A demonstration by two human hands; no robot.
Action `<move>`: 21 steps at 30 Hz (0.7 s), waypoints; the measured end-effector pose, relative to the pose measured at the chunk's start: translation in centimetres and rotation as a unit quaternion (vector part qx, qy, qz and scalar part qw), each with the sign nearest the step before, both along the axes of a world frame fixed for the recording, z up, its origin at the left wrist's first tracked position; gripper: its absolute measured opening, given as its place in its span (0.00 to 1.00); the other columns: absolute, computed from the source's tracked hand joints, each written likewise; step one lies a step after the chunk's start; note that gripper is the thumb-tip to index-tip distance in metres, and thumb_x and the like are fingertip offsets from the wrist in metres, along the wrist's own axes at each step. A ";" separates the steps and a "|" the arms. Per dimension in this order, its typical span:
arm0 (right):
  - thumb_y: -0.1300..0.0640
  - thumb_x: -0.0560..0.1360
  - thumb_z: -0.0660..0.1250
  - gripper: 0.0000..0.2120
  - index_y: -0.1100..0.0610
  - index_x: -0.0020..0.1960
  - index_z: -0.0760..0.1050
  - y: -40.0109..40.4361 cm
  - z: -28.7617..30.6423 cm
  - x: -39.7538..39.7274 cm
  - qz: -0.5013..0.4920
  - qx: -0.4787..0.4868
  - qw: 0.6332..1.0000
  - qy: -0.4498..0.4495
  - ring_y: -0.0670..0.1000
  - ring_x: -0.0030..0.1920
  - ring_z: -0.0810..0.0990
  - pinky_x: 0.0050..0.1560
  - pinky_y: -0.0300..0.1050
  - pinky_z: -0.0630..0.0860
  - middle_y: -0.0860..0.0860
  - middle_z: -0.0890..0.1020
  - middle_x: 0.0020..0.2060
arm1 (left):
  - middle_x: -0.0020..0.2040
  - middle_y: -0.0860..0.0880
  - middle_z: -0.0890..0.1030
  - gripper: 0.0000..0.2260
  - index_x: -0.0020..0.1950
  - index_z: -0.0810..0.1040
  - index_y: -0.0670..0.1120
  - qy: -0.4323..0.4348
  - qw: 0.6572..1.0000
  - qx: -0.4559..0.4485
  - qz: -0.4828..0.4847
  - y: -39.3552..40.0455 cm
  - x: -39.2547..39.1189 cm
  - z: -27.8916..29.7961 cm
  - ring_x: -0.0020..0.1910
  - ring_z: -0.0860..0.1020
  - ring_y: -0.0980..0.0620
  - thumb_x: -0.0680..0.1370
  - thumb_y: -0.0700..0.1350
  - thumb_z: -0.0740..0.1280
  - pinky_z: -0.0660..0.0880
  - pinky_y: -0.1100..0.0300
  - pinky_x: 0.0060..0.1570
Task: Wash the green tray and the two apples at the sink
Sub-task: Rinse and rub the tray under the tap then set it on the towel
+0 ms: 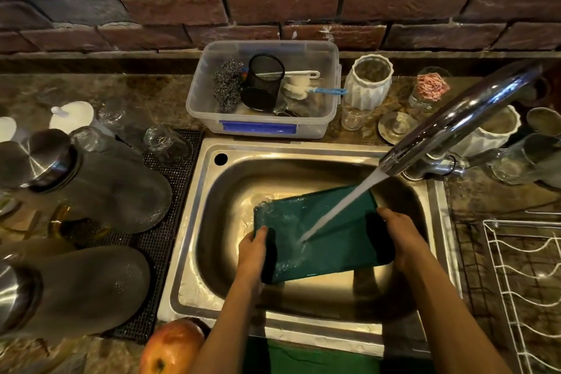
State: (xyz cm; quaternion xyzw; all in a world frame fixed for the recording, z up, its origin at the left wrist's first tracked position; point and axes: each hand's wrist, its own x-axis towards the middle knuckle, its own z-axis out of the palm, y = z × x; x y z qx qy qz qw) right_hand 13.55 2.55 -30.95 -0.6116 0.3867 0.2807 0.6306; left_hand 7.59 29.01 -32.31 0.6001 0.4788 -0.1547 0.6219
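The green tray (331, 231) is held tilted inside the steel sink (194, 252), under water running from the chrome faucet (461, 118). The stream lands near the tray's middle and wets its surface. My left hand (253, 252) grips the tray's near-left edge. My right hand (400, 234) grips its right edge. One red-yellow apple (171, 346) lies on the counter at the sink's front-left corner, partly hidden by my left forearm. A second apple is not in view.
A clear plastic box (262, 91) with scrubbers and a black mesh cup stands behind the sink. Upturned glass jars (106, 185) lie on a black mat to the left. White vases and glasses crowd the back right; a white wire rack (525, 291) sits right.
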 end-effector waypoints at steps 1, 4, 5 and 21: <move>0.49 0.82 0.60 0.16 0.59 0.61 0.76 0.1 -0.3 -0.3 -0.008 0.003 1.000 0.008 0.62 0.50 0.81 0.42 0.53 0.78 0.61 0.82 0.52 | 0.48 0.40 0.80 0.08 0.49 0.77 0.46 -0.004 1.000 0.007 -0.005 0.1 0.2 0.4 0.47 0.79 0.40 0.82 0.49 0.63 0.78 0.49 0.48; 0.48 0.82 0.61 0.17 0.60 0.61 0.78 0.3 -1.2 -1.7 -0.037 0.022 0.999 0.023 0.63 0.52 0.82 0.44 0.54 0.80 0.62 0.83 0.54 | 0.49 0.41 0.81 0.06 0.53 0.78 0.46 -0.035 0.999 0.022 -0.012 0.2 0.8 1.5 0.48 0.80 0.39 0.81 0.47 0.65 0.79 0.45 0.51; 0.48 0.82 0.61 0.17 0.59 0.60 0.79 0.3 -1.5 -2.2 -0.050 0.032 0.998 0.027 0.62 0.50 0.83 0.42 0.53 0.80 0.60 0.85 0.52 | 0.48 0.42 0.82 0.06 0.54 0.78 0.47 -0.050 0.998 0.025 -0.011 0.2 0.9 1.9 0.49 0.81 0.40 0.81 0.46 0.65 0.79 0.46 0.50; 0.50 0.82 0.61 0.13 0.53 0.59 0.81 0.7 0.5 -3.7 -0.103 0.037 0.989 -0.096 0.57 0.52 0.85 0.44 0.50 0.79 0.57 0.86 0.54 | 0.49 0.47 0.85 0.08 0.58 0.81 0.48 -0.109 0.992 -0.008 0.057 1.1 0.5 2.8 0.48 0.82 0.49 0.81 0.44 0.65 0.76 0.53 0.49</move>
